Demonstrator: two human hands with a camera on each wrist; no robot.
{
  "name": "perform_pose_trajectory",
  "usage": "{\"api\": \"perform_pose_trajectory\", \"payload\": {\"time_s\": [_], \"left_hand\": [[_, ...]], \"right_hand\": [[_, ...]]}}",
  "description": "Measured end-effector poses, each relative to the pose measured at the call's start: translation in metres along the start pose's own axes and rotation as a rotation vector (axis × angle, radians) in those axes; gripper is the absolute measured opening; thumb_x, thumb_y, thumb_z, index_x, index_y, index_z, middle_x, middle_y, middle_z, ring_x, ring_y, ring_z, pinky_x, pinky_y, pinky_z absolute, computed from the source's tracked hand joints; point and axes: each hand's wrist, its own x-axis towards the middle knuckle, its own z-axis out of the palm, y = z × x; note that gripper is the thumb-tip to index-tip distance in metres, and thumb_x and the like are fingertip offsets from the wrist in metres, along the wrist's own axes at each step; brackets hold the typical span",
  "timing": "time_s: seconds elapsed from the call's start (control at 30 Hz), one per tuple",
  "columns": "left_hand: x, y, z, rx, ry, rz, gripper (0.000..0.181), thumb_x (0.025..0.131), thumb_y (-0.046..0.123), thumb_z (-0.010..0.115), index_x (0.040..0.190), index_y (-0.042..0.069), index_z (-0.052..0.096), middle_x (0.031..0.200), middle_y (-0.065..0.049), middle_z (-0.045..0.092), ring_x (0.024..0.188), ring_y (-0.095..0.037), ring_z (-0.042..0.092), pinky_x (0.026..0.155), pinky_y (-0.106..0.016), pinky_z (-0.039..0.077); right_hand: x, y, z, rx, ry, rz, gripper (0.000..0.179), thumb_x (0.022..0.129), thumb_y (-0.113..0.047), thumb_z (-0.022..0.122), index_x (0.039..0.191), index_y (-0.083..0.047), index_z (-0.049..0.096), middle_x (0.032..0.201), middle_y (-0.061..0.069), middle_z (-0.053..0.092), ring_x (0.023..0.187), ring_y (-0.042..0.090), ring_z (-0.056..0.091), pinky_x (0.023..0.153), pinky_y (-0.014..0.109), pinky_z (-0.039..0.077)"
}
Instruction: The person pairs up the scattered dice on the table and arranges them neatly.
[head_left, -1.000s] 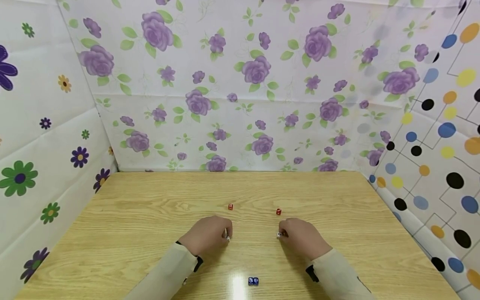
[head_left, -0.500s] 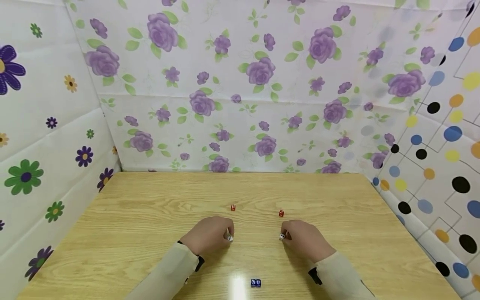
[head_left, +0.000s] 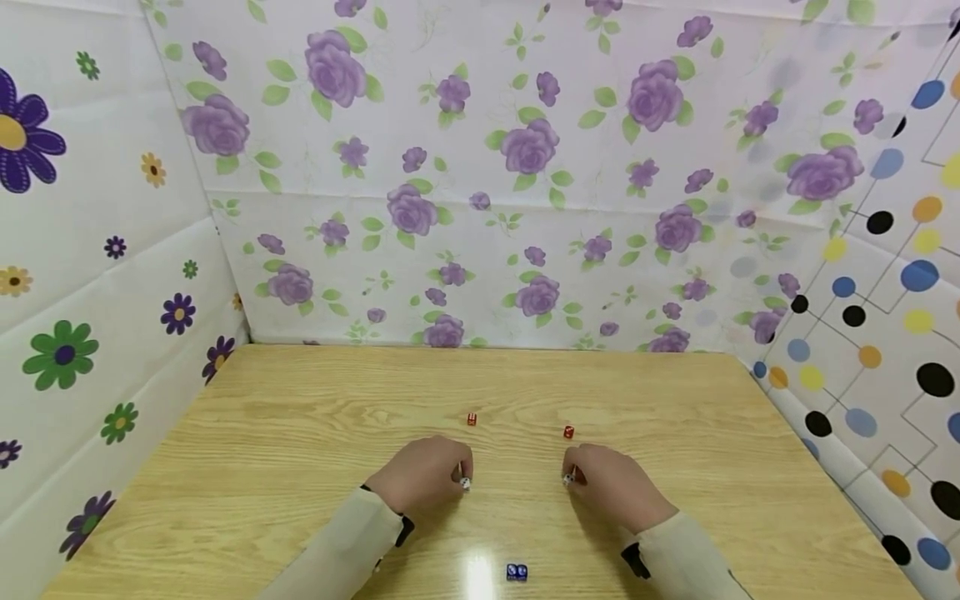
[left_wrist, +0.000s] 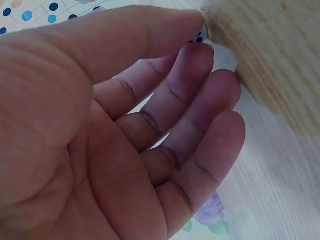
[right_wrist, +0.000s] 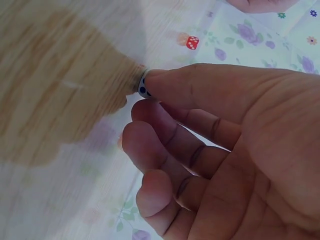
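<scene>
My left hand [head_left: 423,473] pinches a small white die [head_left: 466,483] between thumb and fingertips, low over the wooden table. In the left wrist view only a sliver of that die [left_wrist: 201,36] shows past the thumb, with dark pips. Across from it, my right hand [head_left: 611,483] pinches a second white die [head_left: 568,479]. The right wrist view shows blue pips on this die [right_wrist: 143,87], right at the tabletop, partly covered by the thumb. A red die [head_left: 472,419] lies beyond the left hand, and another red die [head_left: 568,432] just beyond the right.
Two blue dice [head_left: 517,572] sit side by side near the front of the wooden table [head_left: 315,392]. Flowered cloth [head_left: 480,275] hangs behind the table's back edge, with patterned cloths at both sides.
The head view has drifted, so everything appears slightly farther right and lower. Both hands keep hold of their white dice in nearly the same places; the left die seems slightly turned.
</scene>
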Motion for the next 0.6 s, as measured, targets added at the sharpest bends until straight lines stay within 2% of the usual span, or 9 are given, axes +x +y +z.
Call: {"api": "perform_pose_trajectory", "payload": {"time_s": [0.27, 0.43, 0.6], "left_hand": [[0.0005, 0.0014, 0.0049, -0.001, -0.002, 0.007, 0.012, 0.091, 0.004, 0.075, 0.092, 0.015, 0.074, 0.083, 0.010, 0.065, 0.071, -0.004, 0.053, 0.069, -0.027, 0.051], [0.0007, 0.0038, 0.0048, -0.002, 0.003, 0.015, 0.012, 0.089, 0.002, 0.077, 0.089, 0.014, 0.074, 0.083, 0.007, 0.067, 0.072, -0.005, 0.054, 0.070, -0.029, 0.051], [0.0010, 0.0082, 0.0041, 0.023, 0.017, 0.010, 0.016, 0.086, 0.000, 0.077, 0.084, 0.015, 0.074, 0.083, 0.006, 0.068, 0.076, -0.007, 0.060, 0.074, -0.031, 0.054]], "right_hand": [[-0.0018, 0.0046, 0.0026, 0.012, 0.014, -0.010, 0.013, 0.088, -0.007, 0.080, 0.086, -0.016, 0.071, 0.080, -0.009, 0.066, 0.072, 0.007, 0.059, 0.067, 0.032, 0.053], [-0.0032, 0.0011, 0.0040, 0.005, 0.049, -0.033, 0.023, 0.088, -0.005, 0.076, 0.075, -0.020, 0.064, 0.073, -0.012, 0.059, 0.066, 0.005, 0.049, 0.063, 0.029, 0.046], [-0.0024, -0.0048, 0.0046, 0.008, 0.050, -0.052, 0.027, 0.089, -0.006, 0.076, 0.072, -0.022, 0.061, 0.071, -0.013, 0.056, 0.064, 0.004, 0.045, 0.062, 0.028, 0.043]]}}
